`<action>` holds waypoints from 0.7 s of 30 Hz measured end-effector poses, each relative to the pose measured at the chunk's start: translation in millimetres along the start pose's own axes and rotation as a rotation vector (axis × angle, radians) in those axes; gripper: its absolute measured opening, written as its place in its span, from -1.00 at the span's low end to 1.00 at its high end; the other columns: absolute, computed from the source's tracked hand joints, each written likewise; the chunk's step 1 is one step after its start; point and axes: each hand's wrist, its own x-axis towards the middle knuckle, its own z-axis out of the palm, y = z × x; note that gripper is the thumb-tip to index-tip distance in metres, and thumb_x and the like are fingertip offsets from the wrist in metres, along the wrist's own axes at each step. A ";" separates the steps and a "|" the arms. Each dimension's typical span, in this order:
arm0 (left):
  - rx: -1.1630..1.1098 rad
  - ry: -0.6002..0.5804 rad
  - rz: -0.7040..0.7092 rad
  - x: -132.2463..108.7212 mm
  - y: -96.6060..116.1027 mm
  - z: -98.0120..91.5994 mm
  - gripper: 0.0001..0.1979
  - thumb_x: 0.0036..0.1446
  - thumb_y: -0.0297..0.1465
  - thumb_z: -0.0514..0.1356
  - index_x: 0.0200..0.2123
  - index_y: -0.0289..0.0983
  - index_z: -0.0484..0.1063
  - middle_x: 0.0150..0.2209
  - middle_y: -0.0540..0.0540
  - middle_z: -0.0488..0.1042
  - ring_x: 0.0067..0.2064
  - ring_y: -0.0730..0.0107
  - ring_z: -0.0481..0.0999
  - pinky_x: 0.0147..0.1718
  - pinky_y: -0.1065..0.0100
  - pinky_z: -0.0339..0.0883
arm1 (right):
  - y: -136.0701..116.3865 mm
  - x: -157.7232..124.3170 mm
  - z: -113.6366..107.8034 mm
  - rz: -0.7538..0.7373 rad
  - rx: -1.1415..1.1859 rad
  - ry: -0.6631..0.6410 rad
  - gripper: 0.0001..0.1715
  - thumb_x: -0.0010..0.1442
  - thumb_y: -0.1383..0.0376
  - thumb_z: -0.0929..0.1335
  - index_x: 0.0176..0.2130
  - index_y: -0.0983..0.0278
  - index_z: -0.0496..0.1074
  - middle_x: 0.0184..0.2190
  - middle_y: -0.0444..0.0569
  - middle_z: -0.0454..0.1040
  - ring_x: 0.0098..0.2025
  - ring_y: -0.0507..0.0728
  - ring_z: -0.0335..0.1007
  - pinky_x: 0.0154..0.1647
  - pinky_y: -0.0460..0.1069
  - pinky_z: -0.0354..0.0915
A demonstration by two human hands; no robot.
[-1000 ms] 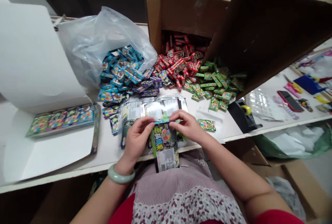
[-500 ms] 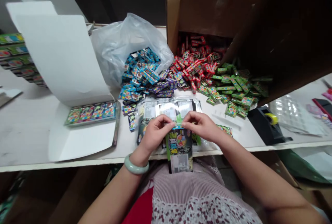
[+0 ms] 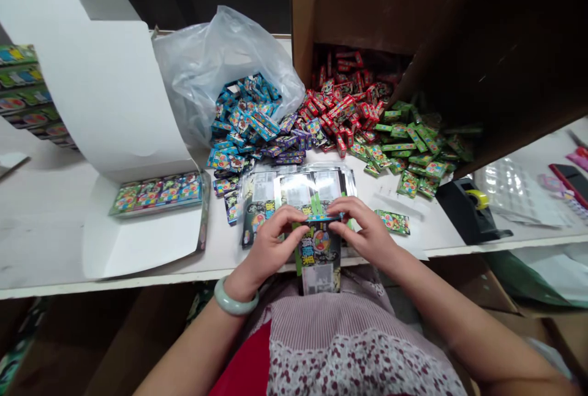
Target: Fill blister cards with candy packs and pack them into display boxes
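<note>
Packet (image 3: 319, 255) upright at worktop (image 3: 55, 249) edge, lower end overhanging, clear of surface clutter. Left hand (image 3: 266, 249) and right hand (image 3: 365, 234) pinch top edge, fingers clamped on it, holding it steady. Small packs (image 3: 335, 120) heaped beyond, out of hands' way.

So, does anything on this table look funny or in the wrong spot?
Yes, one small green packet lies alone on the white table, away from the big green pile. It sits just past the right hand, which holds a printed pouch. It looks like a stray, though it may be there on purpose.
</note>
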 end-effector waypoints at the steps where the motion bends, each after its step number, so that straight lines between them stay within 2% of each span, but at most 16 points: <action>1: -0.003 -0.001 -0.013 -0.3 0.9 0.6 -0.89 0.16 -0.49 0.21 -0.21 -0.23 0.42 -0.24 -0.07 0.43 -0.18 0.42 0.46 -0.27 0.43 0.38 | 0.0 -0.1 0.2 -0.005 0.004 0.026 -0.85 0.26 0.35 0.33 -0.14 0.18 0.40 -0.19 -0.02 0.43 -0.07 0.12 0.36 -0.11 0.06 0.34; 3: -0.022 0.004 -0.071 -0.6 1.5 1.5 -0.89 0.15 -0.47 0.23 -0.22 -0.23 0.41 -0.26 -0.06 0.44 -0.21 0.43 0.47 -0.29 0.44 0.38 | -0.2 -0.5 2.5 -0.009 0.018 0.074 -0.88 0.26 0.37 0.31 -0.18 0.19 0.40 -0.23 -0.03 0.43 -0.12 0.11 0.37 -0.11 0.06 0.34; 6: -0.055 0.037 -0.156 0.4 0.5 2.9 -0.78 0.14 -0.45 0.23 -0.11 -0.21 0.38 -0.22 -0.06 0.46 -0.22 0.41 0.49 -0.28 0.41 0.39 | -3.8 -0.7 10.2 0.000 0.016 0.096 -0.90 0.27 0.39 0.29 -0.22 0.20 0.38 -0.25 -0.02 0.42 -0.13 0.12 0.36 -0.11 0.07 0.34; 9: 0.024 0.006 -0.081 3.6 0.1 2.8 -0.86 0.17 -0.45 0.19 -0.17 -0.22 0.43 -0.24 -0.06 0.46 -0.19 0.38 0.48 -0.21 0.37 0.38 | -8.1 -0.4 11.9 0.011 0.003 0.090 -0.89 0.27 0.38 0.27 -0.20 0.22 0.38 -0.24 0.00 0.43 -0.10 0.13 0.35 -0.06 0.09 0.33; 11: 0.094 -0.013 -0.033 6.4 -0.5 1.1 -0.92 0.18 -0.44 0.18 -0.23 -0.22 0.45 -0.26 -0.05 0.45 -0.19 0.38 0.47 -0.20 0.38 0.36 | -2.2 -1.0 0.0 0.050 0.035 0.072 -0.83 0.26 0.34 0.29 -0.12 0.21 0.38 -0.17 0.01 0.45 -0.07 0.12 0.36 -0.04 0.06 0.33; 12: 0.119 -0.005 -0.037 7.8 -1.5 -0.1 -0.91 0.19 -0.44 0.18 -0.22 -0.21 0.44 -0.25 -0.05 0.45 -0.19 0.39 0.46 -0.21 0.39 0.35 | 5.1 -2.5 -12.0 0.099 0.044 0.085 -0.78 0.26 0.31 0.30 -0.07 0.21 0.38 -0.13 0.01 0.46 -0.06 0.11 0.38 -0.05 0.04 0.34; 14: 0.161 0.023 -0.056 10.6 -5.4 -2.5 -0.90 0.17 -0.42 0.19 -0.22 -0.19 0.44 -0.24 -0.03 0.45 -0.19 0.39 0.46 -0.21 0.41 0.35 | 27.0 -9.9 -48.0 0.279 -0.041 0.192 -0.71 0.24 0.26 0.30 -0.03 0.23 0.39 -0.10 0.01 0.47 -0.09 0.10 0.42 -0.09 0.00 0.36; 16: 0.168 0.056 -0.071 13.1 -9.9 -3.2 -0.92 0.16 -0.39 0.20 -0.25 -0.18 0.45 -0.25 -0.01 0.45 -0.20 0.39 0.47 -0.22 0.42 0.35 | 52.4 -23.4 -93.1 0.533 -0.281 0.363 -0.74 0.24 0.25 0.27 -0.11 0.26 0.44 -0.14 0.02 0.50 -0.15 0.09 0.44 -0.11 -0.01 0.36; 17: 0.162 0.066 -0.080 14.0 -11.7 -2.8 -0.93 0.15 -0.37 0.21 -0.26 -0.18 0.45 -0.25 0.00 0.45 -0.21 0.39 0.47 -0.22 0.41 0.36 | 64.1 -31.2 -114.7 0.596 -0.355 0.407 -0.74 0.23 0.26 0.27 -0.14 0.29 0.47 -0.15 0.05 0.50 -0.17 0.12 0.43 -0.10 0.02 0.34; 19: 0.154 0.073 -0.096 15.4 -13.8 -0.4 -0.93 0.13 -0.35 0.22 -0.28 -0.17 0.45 -0.26 0.01 0.46 -0.22 0.38 0.47 -0.22 0.40 0.37 | 82.8 -45.1 -147.6 0.680 -0.445 0.420 -0.80 0.17 0.29 0.31 -0.26 0.30 0.52 -0.23 0.06 0.50 -0.23 0.15 0.42 -0.10 0.06 0.30; 21: 0.161 0.064 -0.103 16.4 -14.4 2.4 -0.93 0.12 -0.35 0.22 -0.28 -0.15 0.45 -0.26 0.02 0.46 -0.22 0.39 0.47 -0.22 0.41 0.37 | 94.8 -53.4 -161.9 0.721 -0.471 0.373 -0.86 0.10 0.29 0.37 -0.35 0.28 0.55 -0.30 0.03 0.50 -0.29 0.15 0.41 -0.14 0.05 0.28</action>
